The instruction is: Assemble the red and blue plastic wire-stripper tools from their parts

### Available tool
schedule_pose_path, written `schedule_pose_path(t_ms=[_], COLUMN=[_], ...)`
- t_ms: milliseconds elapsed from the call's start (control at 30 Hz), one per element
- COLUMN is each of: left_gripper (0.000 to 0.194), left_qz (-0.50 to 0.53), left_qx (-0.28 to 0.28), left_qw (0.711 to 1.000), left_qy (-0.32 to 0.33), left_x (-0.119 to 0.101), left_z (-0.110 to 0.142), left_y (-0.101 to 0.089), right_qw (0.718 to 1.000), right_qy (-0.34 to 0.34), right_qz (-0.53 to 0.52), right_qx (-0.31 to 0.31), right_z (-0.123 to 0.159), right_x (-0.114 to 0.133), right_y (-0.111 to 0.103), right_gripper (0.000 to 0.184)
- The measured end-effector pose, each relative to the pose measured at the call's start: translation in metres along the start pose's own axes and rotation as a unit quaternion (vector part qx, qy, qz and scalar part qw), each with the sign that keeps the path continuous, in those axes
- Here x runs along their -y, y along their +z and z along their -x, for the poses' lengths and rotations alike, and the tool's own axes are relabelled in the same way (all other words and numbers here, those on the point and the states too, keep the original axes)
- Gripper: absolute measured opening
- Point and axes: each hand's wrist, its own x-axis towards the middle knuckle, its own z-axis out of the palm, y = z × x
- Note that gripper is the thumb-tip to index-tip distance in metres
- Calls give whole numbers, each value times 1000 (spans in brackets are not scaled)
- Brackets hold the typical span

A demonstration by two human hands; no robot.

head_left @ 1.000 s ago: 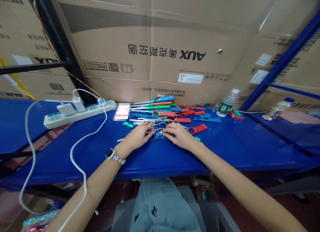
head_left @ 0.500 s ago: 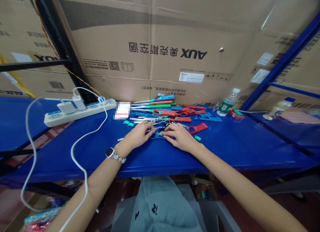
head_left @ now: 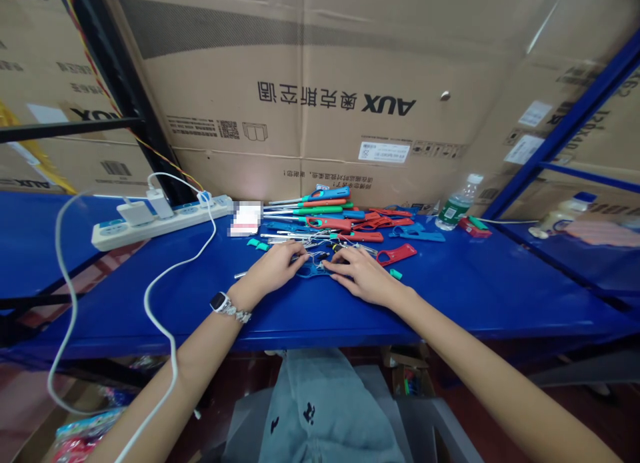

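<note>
A blue lighter casing (head_left: 313, 271), with a finger loop, lies on the table between my hands, with small pale and dark parts and thin wires in and above it. My left hand (head_left: 280, 268) is at the casing's left end, fingers curled and pressed together; what they grip is hidden. My right hand (head_left: 363, 273) has thumb and fingertips closed on the right part of the casing, by a small pale piece. Just behind the hands is a pile of long-necked lighters, among them a red lighter (head_left: 367, 237). A red casing (head_left: 397, 254) lies right of my right hand.
Green caps (head_left: 258, 245) lie left, another green cap (head_left: 396, 274) right. A white power strip (head_left: 117, 236) with plugged chargers and a hanging white cable (head_left: 150, 303) is at left. A water bottle (head_left: 457, 203) stands at back right. A large cardboard box (head_left: 330, 50) walls the back.
My right fingers have shifted slightly, and more of the blue casing shows between the hands. The left hand has barely moved; the view has shifted slightly.
</note>
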Motion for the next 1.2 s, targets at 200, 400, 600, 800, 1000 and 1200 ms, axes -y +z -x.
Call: schedule_pose_path(t_ms=[200,400,600,800,1000,1200], left_gripper=[30,42,39,35,26,23], left_qz=[-11,-25,-30,-32,-29,-30], left_qx=[8,19,17,14,-8,-3], left_qw=[1000,999,999,999,1000,1000], left_qy=[-8,-9,-7,-11,-3,-6], left_x=[-2,-4,-4,-4,-1,0], left_z=[5,8,8,9,7,6], left_y=[3,3,5,6,6,7], right_qw=[1000,1000,1000,1000,1000,998], right_qy=[8,11,3,4,16,35], right_qz=[-12,-12,-14,-16,-19,-28], right_qx=[2,11,-17,-13,-15,-35], right_z=[1,1,3,3,2,2], right_x=[2,1,-2,-3,-1,2], right_y=[-1,-1,3,4,4,5], right_gripper=[37,37,36,38,37,38])
